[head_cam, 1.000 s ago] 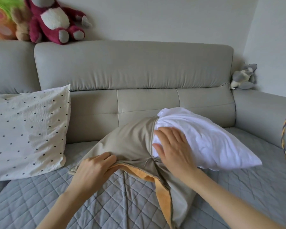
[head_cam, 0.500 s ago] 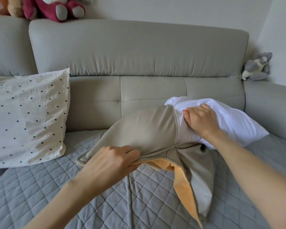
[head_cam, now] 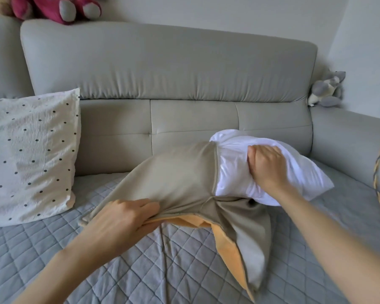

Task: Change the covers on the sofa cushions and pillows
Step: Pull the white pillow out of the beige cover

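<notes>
Head view looks down on a grey sofa (head_cam: pixel 169 69) whose seat is spread with a quilted grey seat cover (head_cam: pixel 140 266). Near the middle of the seat, up against the backrest, lies a white pillow insert (head_cam: pixel 233 172), part of it sunk in a beige cushion cover (head_cam: pixel 180 176) and the rest of it sticking out toward the right end of the seat. The cover's open mouth runs across the insert as a seam line, and its loose flap falls toward the front edge of the seat, showing an orange lining (head_cam: pixel 228 244) along its underside. The left hand (head_cam: pixel 121 220) pinches the cover's lower edge between curled fingers and thumb, bunching the beige cloth and the orange layer together, just in front of the covered end. The right hand (head_cam: pixel 268 165) is curled down onto the bare white cloth of the insert, knuckles up, fingers dug into it and gathering wrinkles around them; it grips the insert just beside the cover's mouth. A cream pillow with dark dots (head_cam: pixel 29 154) leans against the backrest at the left end of the seat, well apart from the hands. On top of the backrest at the upper left sits a dark red plush toy (head_cam: pixel 59 7), only partly in view. A small grey plush toy (head_cam: pixel 326 91) rests at the right end of the backrest, where it meets the armrest.
</notes>
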Action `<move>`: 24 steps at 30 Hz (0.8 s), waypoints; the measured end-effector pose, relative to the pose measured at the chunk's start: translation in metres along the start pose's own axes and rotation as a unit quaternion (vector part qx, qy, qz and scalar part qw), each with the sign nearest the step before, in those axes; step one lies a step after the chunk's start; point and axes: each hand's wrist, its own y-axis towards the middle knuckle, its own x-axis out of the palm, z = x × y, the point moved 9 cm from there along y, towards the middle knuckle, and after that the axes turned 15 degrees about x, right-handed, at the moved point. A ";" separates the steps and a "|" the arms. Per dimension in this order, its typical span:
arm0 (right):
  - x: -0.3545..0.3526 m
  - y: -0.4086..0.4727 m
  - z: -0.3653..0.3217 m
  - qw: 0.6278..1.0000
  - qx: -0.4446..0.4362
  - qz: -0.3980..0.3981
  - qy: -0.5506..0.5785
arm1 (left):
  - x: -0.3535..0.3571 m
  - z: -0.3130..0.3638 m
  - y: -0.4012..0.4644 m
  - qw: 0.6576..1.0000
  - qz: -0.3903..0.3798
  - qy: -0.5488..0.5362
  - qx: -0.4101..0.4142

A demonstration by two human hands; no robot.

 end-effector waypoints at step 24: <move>-0.037 -0.021 -0.075 0.965 0.054 -0.132 0.219 | 0.023 -0.010 0.057 0.948 0.066 -0.032 -0.309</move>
